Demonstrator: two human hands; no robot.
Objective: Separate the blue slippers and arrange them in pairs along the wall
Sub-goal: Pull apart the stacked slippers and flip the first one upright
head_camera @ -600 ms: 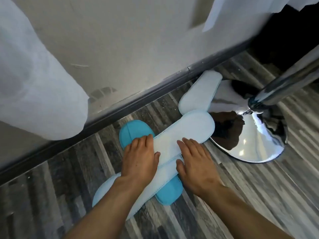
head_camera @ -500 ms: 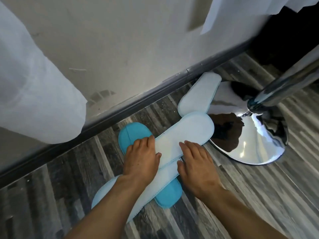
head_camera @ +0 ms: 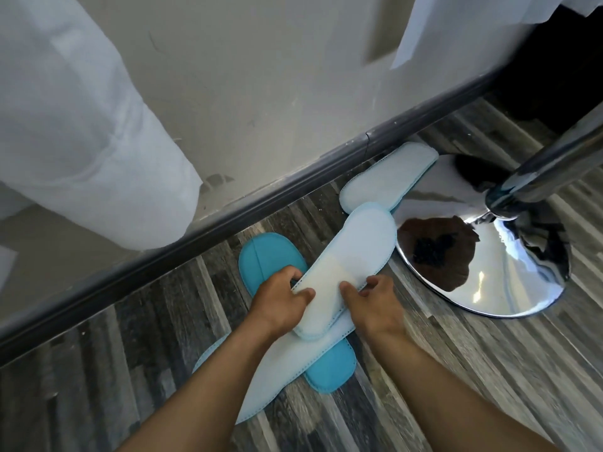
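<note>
Grey wood-grain flooring (head_camera: 156, 337) meets a pale wall (head_camera: 261, 76) along a dark baseboard (head_camera: 228, 220) that runs from 8 o'clock to 2 o'clock. White fabric (head_camera: 65, 125) hangs at 10 o'clock, in front of the wall. Near centre, a bright blue slipper (head_camera: 264, 256) lies flat on the floor, its toe toward the baseboard, crossed by a pale slipper sole (head_camera: 270, 363) that lies over its middle. The left hand (head_camera: 277, 301) pinches the left edge of a top pale slipper (head_camera: 352, 256), thumb on the upper face and fingers curled beneath. The right hand (head_camera: 375, 301) grips the opposite edge in the same way. This held slipper points toward 1 o'clock, and its heel rests over the crossed pair. Its toe overlaps a far pale slipper (head_camera: 388, 177), which lies just beside the baseboard at 1 o'clock. A chrome stand base (head_camera: 509, 282) sits at 3 o'clock, touching the far slipper's edge.
</note>
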